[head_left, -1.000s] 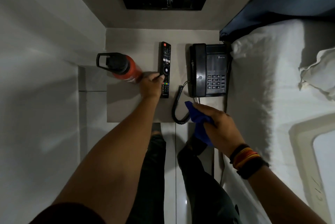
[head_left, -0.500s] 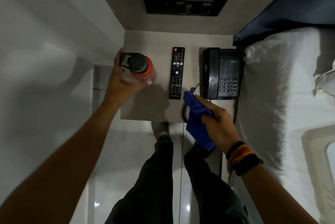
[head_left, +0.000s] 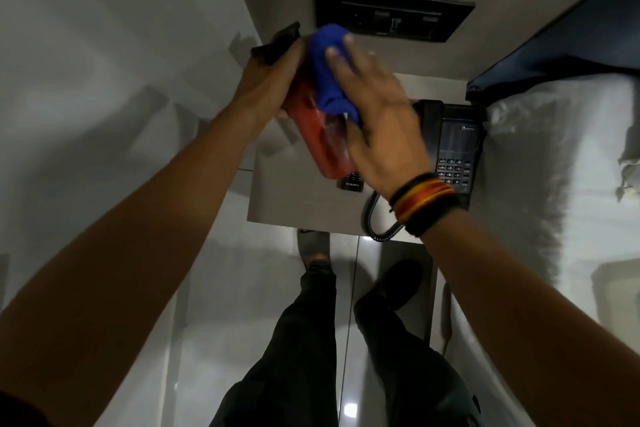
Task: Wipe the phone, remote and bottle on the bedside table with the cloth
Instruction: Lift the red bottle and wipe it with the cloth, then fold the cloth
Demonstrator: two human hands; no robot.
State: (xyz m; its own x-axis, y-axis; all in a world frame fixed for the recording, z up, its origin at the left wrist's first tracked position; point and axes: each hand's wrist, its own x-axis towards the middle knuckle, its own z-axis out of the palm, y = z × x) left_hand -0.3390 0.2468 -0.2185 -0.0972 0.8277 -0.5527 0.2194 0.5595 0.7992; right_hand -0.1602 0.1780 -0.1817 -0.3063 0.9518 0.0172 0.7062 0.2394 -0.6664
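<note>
My left hand grips the red bottle near its black cap and holds it tilted in the air above the bedside table. Against the bottle's upper side my right hand presses the blue cloth, fingers spread over it. The bottle and my right hand cover most of the black remote; only its near end shows on the table. The black desk phone sits at the table's right side, its coiled cord hanging over the front edge.
A black wall switch panel is above the table. A bed with white bedding is close on the right, a dark headboard behind it. A pale wall stands close on the left. My legs and feet stand on glossy floor tiles.
My left hand went from the remote to the bottle and lifted it off the table. My right hand brought the cloth up from the table's front edge onto the bottle.
</note>
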